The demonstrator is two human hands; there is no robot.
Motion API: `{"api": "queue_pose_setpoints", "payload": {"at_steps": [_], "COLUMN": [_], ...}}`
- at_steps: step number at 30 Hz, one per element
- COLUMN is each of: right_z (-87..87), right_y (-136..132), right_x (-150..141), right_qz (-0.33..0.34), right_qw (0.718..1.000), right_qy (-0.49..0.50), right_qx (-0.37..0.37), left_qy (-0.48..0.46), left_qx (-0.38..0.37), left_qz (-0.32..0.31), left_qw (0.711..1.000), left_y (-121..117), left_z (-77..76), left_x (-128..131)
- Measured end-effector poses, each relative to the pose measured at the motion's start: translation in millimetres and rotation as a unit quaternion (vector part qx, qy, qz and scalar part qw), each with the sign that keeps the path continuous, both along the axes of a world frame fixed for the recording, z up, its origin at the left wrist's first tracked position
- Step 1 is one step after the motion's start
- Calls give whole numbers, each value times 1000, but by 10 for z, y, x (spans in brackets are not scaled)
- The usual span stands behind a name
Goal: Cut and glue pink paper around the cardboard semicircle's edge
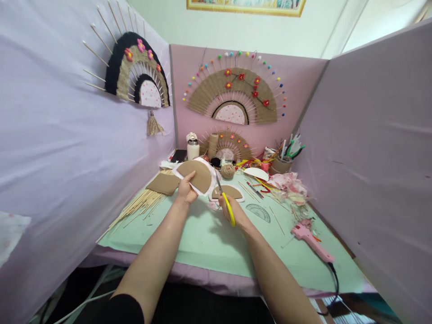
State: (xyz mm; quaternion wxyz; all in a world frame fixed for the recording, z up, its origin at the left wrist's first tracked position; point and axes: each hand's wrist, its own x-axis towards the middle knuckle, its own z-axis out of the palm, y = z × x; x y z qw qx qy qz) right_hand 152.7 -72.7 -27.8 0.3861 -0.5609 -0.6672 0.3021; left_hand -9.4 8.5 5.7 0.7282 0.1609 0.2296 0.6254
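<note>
My left hand (187,189) grips a half-round piece of brown cardboard (200,174), thumb on its face, with white-pink fabric showing as a border around it. In my right hand (232,208) is a pair of scissors with yellow handles (229,210). Their blades point up and away, close to the right edge of the fabric border; I cannot tell whether they touch it. A second, smaller cardboard half-round (232,192) on fabric lies on the table beyond my right hand, partly covered by it.
Thin wooden sticks (141,204) and a cardboard piece (162,183) lie at left. A clear protractor (258,212) and a pink glue gun (312,242) with a black cord are on the right. A twine ball (227,171), white bottle (193,147) and tool pot (281,164) stand behind. Decorated fans (199,96) hang on the partitions.
</note>
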Motion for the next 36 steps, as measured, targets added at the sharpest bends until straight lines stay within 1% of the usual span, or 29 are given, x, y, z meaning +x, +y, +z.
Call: {"api": "queue_pose_setpoints", "payload": {"at_steps": [6, 14, 25, 33, 36], "right_z": [13, 45, 87, 84, 72], "right_y": [-9, -7, -32, -18, -6], "right_x": [24, 39, 22, 36, 43], "right_qz": [0, -10, -26, -34, -39], "right_qw": [1000, 1000, 999, 999, 999], "right_qy": [-2, -10, -7, -8, -16], "right_qx": [-10, -22, -22, -8, 4], "left_qy": [5, 21, 27, 24, 24], "left_qx": [-4, 0, -18, -24, -15], "left_qz": [-27, -44, -37, -26, -35], "left_qw": [1000, 999, 999, 999, 999], "left_y": [-20, -3, -46, -37, -19], "left_z": [26, 4, 59, 52, 38], "left_x": [-17, -33, -9, -13, -29]}}
